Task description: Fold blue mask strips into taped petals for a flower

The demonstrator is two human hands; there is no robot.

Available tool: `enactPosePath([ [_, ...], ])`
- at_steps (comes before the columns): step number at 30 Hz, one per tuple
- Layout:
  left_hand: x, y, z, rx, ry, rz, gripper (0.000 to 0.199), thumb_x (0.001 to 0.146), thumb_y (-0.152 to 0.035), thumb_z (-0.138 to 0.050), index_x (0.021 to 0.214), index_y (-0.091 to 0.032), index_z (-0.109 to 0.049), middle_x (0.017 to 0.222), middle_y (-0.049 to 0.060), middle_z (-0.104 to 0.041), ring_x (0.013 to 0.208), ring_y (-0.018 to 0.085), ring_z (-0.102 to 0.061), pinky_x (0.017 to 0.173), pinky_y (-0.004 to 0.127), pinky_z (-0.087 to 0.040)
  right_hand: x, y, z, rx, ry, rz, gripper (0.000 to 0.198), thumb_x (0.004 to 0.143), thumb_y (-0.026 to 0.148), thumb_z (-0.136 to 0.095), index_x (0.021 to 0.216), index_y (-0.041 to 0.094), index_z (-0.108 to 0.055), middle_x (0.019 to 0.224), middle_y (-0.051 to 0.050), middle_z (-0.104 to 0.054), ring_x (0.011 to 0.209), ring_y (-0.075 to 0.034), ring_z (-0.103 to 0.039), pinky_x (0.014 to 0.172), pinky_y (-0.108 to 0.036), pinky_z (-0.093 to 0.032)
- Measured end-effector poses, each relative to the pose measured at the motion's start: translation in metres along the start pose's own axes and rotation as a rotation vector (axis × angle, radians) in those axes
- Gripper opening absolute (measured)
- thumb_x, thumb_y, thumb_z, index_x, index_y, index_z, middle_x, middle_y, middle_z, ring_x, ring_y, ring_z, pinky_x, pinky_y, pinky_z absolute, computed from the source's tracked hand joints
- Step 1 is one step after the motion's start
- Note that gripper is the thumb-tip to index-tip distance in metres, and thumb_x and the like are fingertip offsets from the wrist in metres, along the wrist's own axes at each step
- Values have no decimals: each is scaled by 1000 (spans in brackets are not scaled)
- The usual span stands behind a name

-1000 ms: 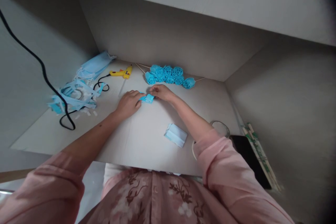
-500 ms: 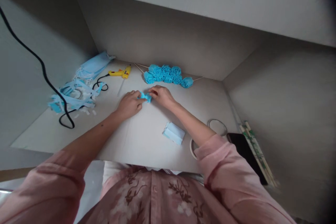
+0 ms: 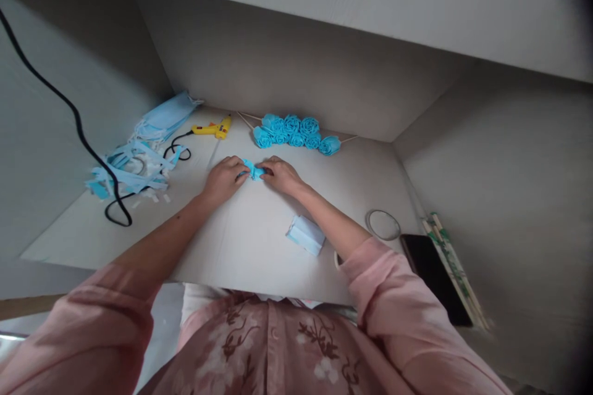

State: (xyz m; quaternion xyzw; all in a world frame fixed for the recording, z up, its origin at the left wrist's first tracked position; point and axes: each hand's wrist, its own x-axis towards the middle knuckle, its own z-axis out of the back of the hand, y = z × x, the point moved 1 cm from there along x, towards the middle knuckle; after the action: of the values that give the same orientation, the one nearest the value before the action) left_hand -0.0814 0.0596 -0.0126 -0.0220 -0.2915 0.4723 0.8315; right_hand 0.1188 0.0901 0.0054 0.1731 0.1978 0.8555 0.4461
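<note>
At mid tabletop (image 3: 259, 234): a bright-blue fabric piece (image 3: 254, 171), bunched up and held at both ends.
Left hand (image 3: 225, 179): closed in a pinch on the piece's left end; too hard a tug could tear the thin-looking material.
Right hand (image 3: 281, 176): likewise pinched on the right end; uneven pressure could let the bunching spring loose.
Folded pale-blue mask (image 3: 306, 236): near side, just beside the right forearm (image 3: 331, 216), which could knock it out of its folds.
Yellow glue gun (image 3: 212, 129): far left; a snag on the black cord (image 3: 76, 117) could drag it, and its tip could burn if powered, which I cannot tell.
Bright-blue roses (image 3: 296, 131): far side; a careless reach could crush their petals.
</note>
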Motion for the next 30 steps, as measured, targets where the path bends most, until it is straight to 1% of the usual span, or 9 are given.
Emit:
enactPosePath([
  [5, 2, 5, -5, -121, -19, 6, 17, 86, -23, -57, 91, -18, -73, 98, 10, -68, 96, 23, -61, 89, 38, -49, 2, 4, -5, -5, -38, -37, 36, 85, 15, -60, 120, 19, -67, 105, -8, -63, 93, -17, -60, 91, -27, -43],
  [9, 3, 8, -5, -282, -52, 74, 20, 85, -27, -58, 97, -19, -72, 97, 7, -66, 89, 18, -63, 81, 31, -51, 1, 8, -4, 5, -46, -76, 40, 86, 14, -58, 125, 19, -64, 109, -9, -63, 91, -17, -61, 89, -28, -45],
  [14, 3, 9, -4, -225, -133, 43, 19, 84, -32, -63, 96, -20, -71, 105, 7, -62, 102, 21, -61, 92, 34, -49, -2, 10, 1, 20, -69, -96, 37, 85, 15, -59, 122, 20, -64, 110, -7, -63, 88, -15, -61, 87, -28, -46],
  [16, 3, 11, -5, -222, -156, 28, 20, 84, -32, -63, 97, -20, -71, 108, 8, -61, 104, 21, -61, 94, 35, -49, -3, 11, 3, 27, -82, -84, 35, 85, 15, -59, 120, 20, -65, 110, -6, -63, 88, -16, -61, 89, -29, -46],
  [21, 3, 16, -7, -251, -139, 27, 24, 85, -33, -60, 99, -17, -70, 108, 9, -65, 102, 21, -63, 95, 35, -49, -3, 11, 11, 111, -113, -18, 35, 86, 12, -56, 120, 17, -64, 117, -9, -64, 97, -16, -62, 93, -29, -47],
  [23, 3, 17, -6, -256, -106, 28, 25, 86, -35, -58, 99, -17, -69, 108, 9, -66, 103, 21, -64, 97, 35, -49, -8, 8, 23, 139, -146, 1, 36, 88, 12, -54, 123, 14, -63, 123, -11, -63, 103, -17, -62, 94, -30, -48],
  [26, 2, 16, -3, -234, -68, 27, 28, 86, -37, -57, 101, -16, -69, 111, 10, -66, 106, 22, -63, 99, 35, -48, -32, 3, 57, 155, -217, 71, 35, 92, 18, -50, 125, 16, -61, 123, -10, -64, 107, -18, -61, 93, -33, -50],
  [28, 2, 15, -1, -212, -76, 27, 31, 87, -40, -57, 103, -15, -68, 112, 9, -66, 107, 21, -62, 101, 37, -47, -62, 2, 86, 167, -283, 99, 35, 94, 24, -48, 127, 20, -60, 126, -8, -63, 104, -18, -62, 92, -35, -52],
  [30, 2, 15, 1, -176, -83, 18, 35, 88, -43, -58, 107, -15, -66, 117, 8, -64, 111, 21, -59, 103, 38, -45, -102, 5, 112, 164, -333, 83, 36, 96, 33, -48, 129, 22, -58, 125, -8, -63, 103, -18, -62, 88, -36, -54],
])
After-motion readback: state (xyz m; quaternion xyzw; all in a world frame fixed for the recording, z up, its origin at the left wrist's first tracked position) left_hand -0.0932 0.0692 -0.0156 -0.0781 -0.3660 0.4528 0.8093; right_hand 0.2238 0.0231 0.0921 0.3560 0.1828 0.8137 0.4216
